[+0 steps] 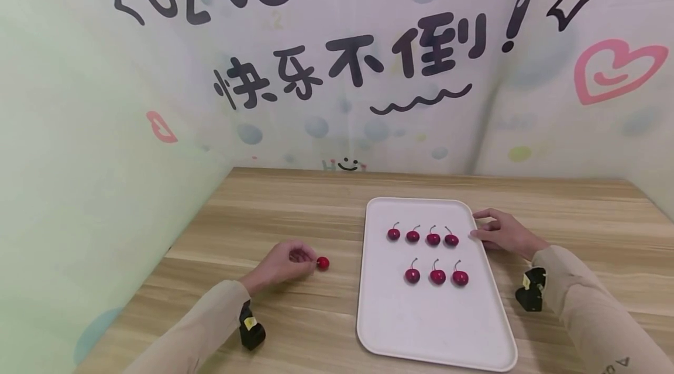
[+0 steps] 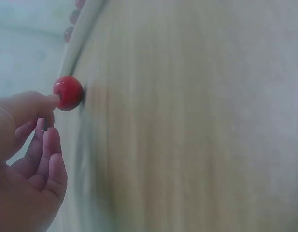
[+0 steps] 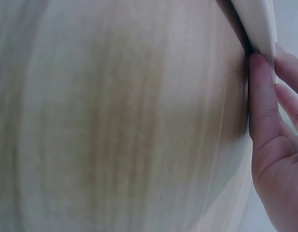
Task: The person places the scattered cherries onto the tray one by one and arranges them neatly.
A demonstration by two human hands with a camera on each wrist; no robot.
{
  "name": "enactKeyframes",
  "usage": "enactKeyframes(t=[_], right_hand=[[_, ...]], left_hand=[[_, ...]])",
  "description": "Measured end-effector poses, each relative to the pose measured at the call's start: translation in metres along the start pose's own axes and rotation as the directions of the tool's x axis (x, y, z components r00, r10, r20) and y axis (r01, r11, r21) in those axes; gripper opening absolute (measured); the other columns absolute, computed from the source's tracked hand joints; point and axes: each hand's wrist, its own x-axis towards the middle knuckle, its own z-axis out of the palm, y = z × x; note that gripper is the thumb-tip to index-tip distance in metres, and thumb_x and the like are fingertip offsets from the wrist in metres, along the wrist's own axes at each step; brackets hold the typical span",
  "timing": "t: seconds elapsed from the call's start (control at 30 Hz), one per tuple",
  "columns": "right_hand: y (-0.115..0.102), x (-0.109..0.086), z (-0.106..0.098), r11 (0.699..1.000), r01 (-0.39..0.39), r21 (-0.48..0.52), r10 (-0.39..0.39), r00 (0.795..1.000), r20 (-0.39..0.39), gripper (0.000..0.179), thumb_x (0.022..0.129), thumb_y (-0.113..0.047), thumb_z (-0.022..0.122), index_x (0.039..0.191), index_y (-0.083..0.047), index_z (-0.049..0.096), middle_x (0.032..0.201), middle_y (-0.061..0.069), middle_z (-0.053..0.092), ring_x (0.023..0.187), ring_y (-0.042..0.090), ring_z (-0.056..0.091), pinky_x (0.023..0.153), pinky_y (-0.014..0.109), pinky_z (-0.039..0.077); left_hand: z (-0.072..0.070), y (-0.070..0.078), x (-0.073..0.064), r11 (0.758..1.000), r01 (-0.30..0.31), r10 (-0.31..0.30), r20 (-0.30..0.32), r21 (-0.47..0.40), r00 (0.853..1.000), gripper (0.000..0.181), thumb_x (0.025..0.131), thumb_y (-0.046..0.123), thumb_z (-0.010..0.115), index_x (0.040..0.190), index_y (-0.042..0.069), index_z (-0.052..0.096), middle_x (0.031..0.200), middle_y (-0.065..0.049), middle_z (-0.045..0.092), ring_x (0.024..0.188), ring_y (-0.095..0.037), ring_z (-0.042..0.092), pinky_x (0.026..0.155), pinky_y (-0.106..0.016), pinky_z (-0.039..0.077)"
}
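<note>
My left hand is over the table left of the white tray, pinching a red cherry by its stem between thumb and fingertips. In the left wrist view this cherry hangs just past the thumb tip, with a bit of the stem's end showing below the fingers. At the tray's right edge, my right hand grips the rim. The right wrist view shows the thumb of that hand against the rim's outer side and fingers over the top. Several dark red cherries lie inside the tray in two rows, stems upward.
A wooden table carries the tray. Behind it hangs a printed cloth with black writing and hearts. Each wrist wears a small black device, the left one beside the sleeve and the right one near the tray.
</note>
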Motion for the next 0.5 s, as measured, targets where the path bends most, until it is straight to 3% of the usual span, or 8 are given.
enactKeyframes(t=[0.3,0.5], right_hand=[[-0.001,-0.001,-0.001,1.000,0.009,0.003,-0.009,1.000,-0.001,0.061,0.084,-0.017,0.062,0.127,0.011,0.030,0.099,0.021,0.053,0.083,0.021,0.058,0.075,0.034,0.049],[0.003,0.001,-0.001,1.000,0.019,-0.009,-0.019,1.000,-0.004,0.061,0.083,-0.019,0.063,0.127,0.010,0.031,0.098,0.020,0.052,0.082,0.020,0.057,0.075,0.034,0.049]], left_hand=[[0.007,0.009,0.009,0.999,0.039,-0.040,-0.082,-0.011,0.996,0.016,0.079,0.015,0.066,0.091,0.005,0.063,0.084,-0.001,0.061,0.077,-0.013,0.056,0.069,-0.026,0.047],[0.011,0.012,0.013,0.997,0.041,-0.047,-0.101,-0.062,0.994,0.018,0.078,0.010,0.066,0.093,0.001,0.061,0.086,-0.004,0.061,0.080,-0.016,0.059,0.073,-0.028,0.048]])
